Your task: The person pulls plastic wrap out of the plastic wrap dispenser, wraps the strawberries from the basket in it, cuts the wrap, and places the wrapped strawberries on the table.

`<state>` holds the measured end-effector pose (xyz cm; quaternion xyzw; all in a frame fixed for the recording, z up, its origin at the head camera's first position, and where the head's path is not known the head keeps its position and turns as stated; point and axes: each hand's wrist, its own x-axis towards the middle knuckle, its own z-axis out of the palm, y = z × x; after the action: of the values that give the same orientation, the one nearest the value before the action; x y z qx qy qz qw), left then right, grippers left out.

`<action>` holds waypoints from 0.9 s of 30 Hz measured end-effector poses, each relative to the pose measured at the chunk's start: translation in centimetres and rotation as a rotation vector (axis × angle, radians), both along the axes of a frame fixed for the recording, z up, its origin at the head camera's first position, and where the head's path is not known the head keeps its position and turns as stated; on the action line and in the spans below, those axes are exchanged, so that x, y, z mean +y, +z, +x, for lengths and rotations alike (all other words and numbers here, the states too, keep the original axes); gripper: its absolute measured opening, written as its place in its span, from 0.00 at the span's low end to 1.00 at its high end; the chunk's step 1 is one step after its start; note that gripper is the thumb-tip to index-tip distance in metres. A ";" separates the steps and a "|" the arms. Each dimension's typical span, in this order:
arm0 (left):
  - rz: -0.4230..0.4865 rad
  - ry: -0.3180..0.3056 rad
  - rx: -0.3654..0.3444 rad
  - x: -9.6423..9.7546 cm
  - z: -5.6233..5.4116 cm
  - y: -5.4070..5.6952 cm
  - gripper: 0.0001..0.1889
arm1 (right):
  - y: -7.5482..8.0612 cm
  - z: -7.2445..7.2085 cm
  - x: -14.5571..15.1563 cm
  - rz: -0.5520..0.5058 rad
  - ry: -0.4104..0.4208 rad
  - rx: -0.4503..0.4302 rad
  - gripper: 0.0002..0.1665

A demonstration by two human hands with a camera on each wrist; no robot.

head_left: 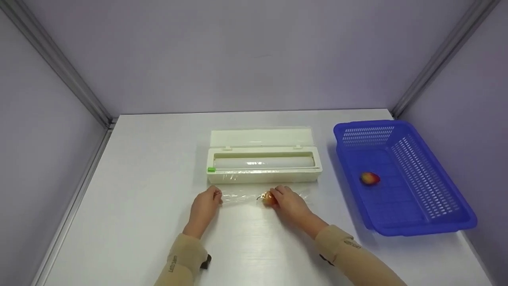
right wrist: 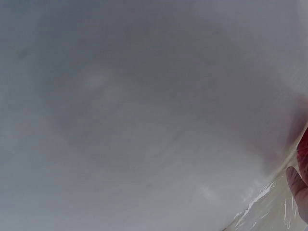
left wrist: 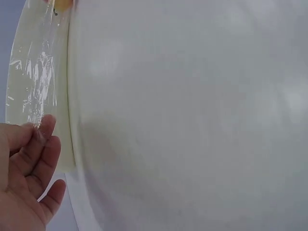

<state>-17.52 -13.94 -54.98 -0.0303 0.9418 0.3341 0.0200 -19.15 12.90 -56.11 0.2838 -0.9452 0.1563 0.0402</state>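
Note:
A strip of clear cling film (head_left: 238,197) stretches in front of a cream film dispenser box (head_left: 262,177). At the strip's left end, my left hand (head_left: 204,206) pinches the film between thumb and forefinger; the left wrist view shows this pinch on the shiny film (left wrist: 41,82). My right hand (head_left: 291,204) holds a small red-and-yellow fruit (head_left: 268,199) by its right side, its thin stem pointing left. Only the thumb and part of the red fruit (right wrist: 303,154) show at the right wrist view's edge, with film beside them.
The dispenser's lid (head_left: 262,138) is tipped back, exposing the white film roll (head_left: 264,162); a green slider (head_left: 211,169) sits at its left end. To the right stands a blue plastic basket (head_left: 401,214) holding another red-and-yellow fruit (head_left: 370,178). Walls enclose the white table (head_left: 139,178).

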 end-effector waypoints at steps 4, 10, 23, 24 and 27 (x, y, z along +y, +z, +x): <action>0.028 0.038 0.005 0.2 -0.4 -0.1 0.04 | 0.1 -0.3 0.5 -0.124 -0.041 -0.121 0.23; -0.063 -0.053 0.129 0.3 -0.3 -0.5 0.04 | 0.3 -1.0 0.9 -0.323 -0.063 -0.271 0.15; 0.040 -0.074 -0.009 0.1 -0.5 -0.9 0.10 | 0.4 -1.6 1.0 -0.388 -0.085 -0.329 0.18; 0.046 -0.067 0.002 0.1 -0.5 -0.9 0.09 | 0.4 -1.5 1.0 -0.377 -0.096 -0.326 0.18; 0.050 -0.034 0.045 0.3 -0.5 -0.8 0.06 | 0.2 -1.3 0.8 -0.382 -0.110 -0.332 0.18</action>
<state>-18.01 -13.67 -55.76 -0.0063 0.9337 0.3579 0.0051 -20.48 13.72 -55.89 0.1898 -0.9062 0.3740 -0.0542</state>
